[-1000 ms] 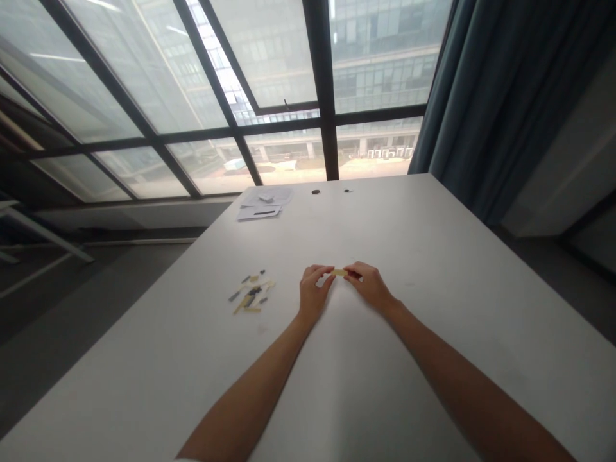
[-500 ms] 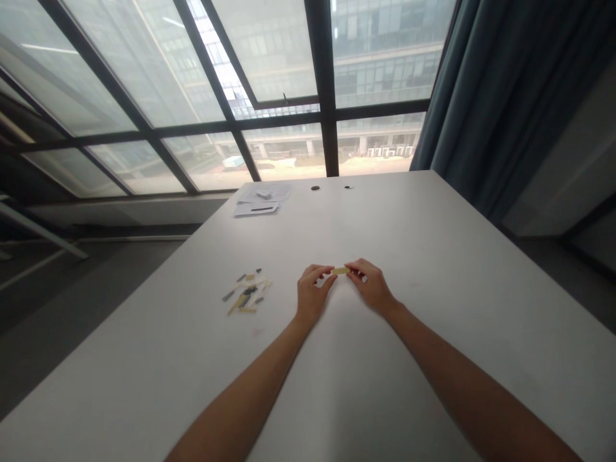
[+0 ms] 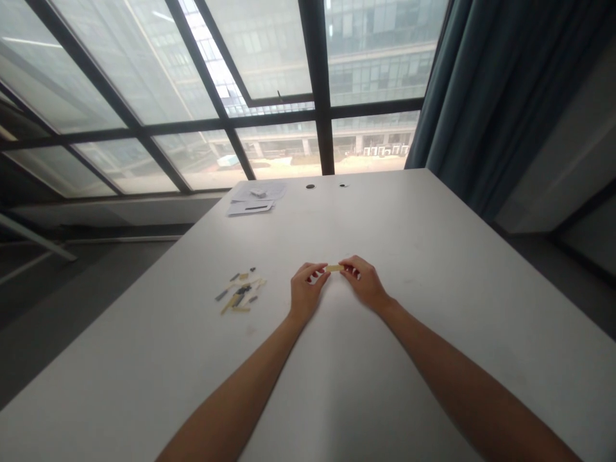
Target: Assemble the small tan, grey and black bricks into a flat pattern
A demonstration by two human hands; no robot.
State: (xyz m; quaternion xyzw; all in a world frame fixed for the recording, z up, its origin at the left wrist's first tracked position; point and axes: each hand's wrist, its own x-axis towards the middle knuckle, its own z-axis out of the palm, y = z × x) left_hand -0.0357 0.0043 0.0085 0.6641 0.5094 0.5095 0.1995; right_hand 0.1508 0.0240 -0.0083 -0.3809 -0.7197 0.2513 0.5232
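Pinched by left hand [image 3: 305, 290] and right hand [image 3: 367, 283]: a yellow strip [image 3: 333, 268], its ends partly hidden

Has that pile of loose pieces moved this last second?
No, the pile hasn't visibly shifted in any direction against the faint stain on the table.

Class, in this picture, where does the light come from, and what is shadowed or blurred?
Head view: daylight enters through the windows, washing out the lower panes and leaving the curtain dark; soft shadow on the table between the forearms; head view: the held tan piece and the loose pieces are too soft for fine detail.
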